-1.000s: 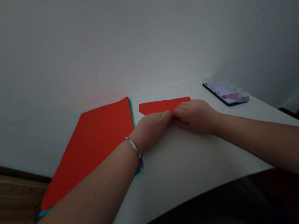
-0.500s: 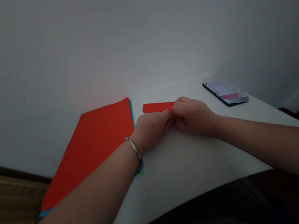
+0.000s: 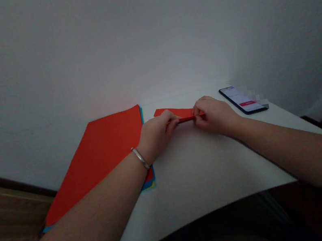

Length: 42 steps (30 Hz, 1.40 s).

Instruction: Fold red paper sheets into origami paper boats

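A folded piece of red paper [image 3: 175, 112] is held between my two hands over the white table. My left hand [image 3: 158, 133] pinches its near edge at the left, thumb and fingers closed. At the right end, my right hand [image 3: 214, 115] grips the same edge with bent fingers. Between the hands this near edge shows as a narrow, thick red band, while a flatter flap extends behind it. My fingers cover both ends of the band. A silver bangle [image 3: 140, 158] circles my left wrist.
Left of my hands lies a stack of coloured sheets [image 3: 100, 147], red on top, with blue and yellow edges showing. A phone [image 3: 242, 100] with a lit screen rests at the table's back right. The white table [image 3: 195, 180] meets a pale wall [image 3: 147, 36] behind.
My hands have moved apart along the paper's near edge, the right one shifting right and slightly up. The red band between them is now exposed, and the paper's rear flap looks tilted.
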### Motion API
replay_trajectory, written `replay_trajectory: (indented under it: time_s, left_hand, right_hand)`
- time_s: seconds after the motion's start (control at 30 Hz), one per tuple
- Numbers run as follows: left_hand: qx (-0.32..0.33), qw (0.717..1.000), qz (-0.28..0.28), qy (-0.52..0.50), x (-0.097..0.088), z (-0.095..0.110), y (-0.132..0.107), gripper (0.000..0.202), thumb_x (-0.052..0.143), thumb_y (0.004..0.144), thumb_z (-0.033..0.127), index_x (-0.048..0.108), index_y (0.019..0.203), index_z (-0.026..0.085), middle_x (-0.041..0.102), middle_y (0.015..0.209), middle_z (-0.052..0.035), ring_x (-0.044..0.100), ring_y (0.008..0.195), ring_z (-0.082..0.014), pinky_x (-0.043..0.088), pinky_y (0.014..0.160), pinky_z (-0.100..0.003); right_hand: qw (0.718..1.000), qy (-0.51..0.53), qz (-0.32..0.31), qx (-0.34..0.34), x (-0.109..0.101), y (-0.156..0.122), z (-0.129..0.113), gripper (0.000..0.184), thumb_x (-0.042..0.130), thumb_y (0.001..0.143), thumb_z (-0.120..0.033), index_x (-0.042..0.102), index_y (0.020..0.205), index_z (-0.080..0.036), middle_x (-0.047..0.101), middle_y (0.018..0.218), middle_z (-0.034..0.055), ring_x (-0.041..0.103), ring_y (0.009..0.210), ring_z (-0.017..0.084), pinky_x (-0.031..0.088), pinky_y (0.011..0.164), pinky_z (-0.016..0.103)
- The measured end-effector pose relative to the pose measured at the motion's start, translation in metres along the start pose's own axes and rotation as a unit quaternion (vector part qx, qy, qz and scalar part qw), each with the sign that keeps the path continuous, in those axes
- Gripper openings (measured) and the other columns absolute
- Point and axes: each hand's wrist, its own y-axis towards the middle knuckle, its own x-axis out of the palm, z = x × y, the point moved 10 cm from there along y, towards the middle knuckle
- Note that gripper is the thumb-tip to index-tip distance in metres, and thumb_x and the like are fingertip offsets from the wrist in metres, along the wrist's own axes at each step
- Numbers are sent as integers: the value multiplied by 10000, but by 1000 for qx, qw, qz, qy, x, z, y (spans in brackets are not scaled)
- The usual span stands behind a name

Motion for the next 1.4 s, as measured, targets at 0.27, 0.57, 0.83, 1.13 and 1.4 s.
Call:
replay_trajectory:
  time_s: [0.27, 0.57, 0.83, 1.13, 1.4]
  left_hand:
    - [-19, 994, 70, -81, -16, -9, 0, 115, 532, 933, 238, 626, 892, 188, 674, 828, -10, 601, 762, -145, 457, 691, -260]
    - [-93, 966, 174, -170, -27, -44, -1, 79, 506, 938, 234, 515, 867, 201, 662, 866, -23, 624, 809, -145, 506, 747, -279]
    - [-85, 955, 179, -220, -22, -53, 2, 88, 509, 925, 228, 475, 846, 213, 624, 785, 2, 620, 744, -132, 496, 692, -265]
    - [160, 975, -33, 150, 8, 23, -4, 159, 545, 934, 228, 625, 1070, 210, 701, 1008, -62, 607, 948, -230, 437, 871, -401]
    - [76, 966, -30, 247, 6, 5, 2, 156, 468, 951, 177, 618, 912, 175, 700, 878, -97, 603, 826, -247, 440, 702, -364]
  right_hand:
    - [1000, -15, 20, -4, -6, -1, 12, 36, 546, 793, -189, 569, 777, -212, 666, 915, 85, 584, 953, 235, 407, 718, 318]
    - [998, -32, 5, 46, -6, -3, 27, 55, 558, 795, -250, 598, 804, -213, 656, 919, 90, 598, 892, 239, 400, 685, 326]
    - [997, -7, 11, 82, -2, -6, 39, 254, 596, 784, -313, 617, 1015, -211, 660, 954, 83, 595, 814, 221, 383, 624, 311]
    - [989, -122, -4, -86, -5, -5, -11, 246, 510, 922, -311, 703, 830, -191, 716, 846, 92, 570, 873, 238, 376, 676, 338]
    - [985, -34, 19, -170, -11, -11, -30, 189, 550, 905, -274, 727, 928, -212, 737, 933, 67, 584, 917, 233, 442, 766, 341]
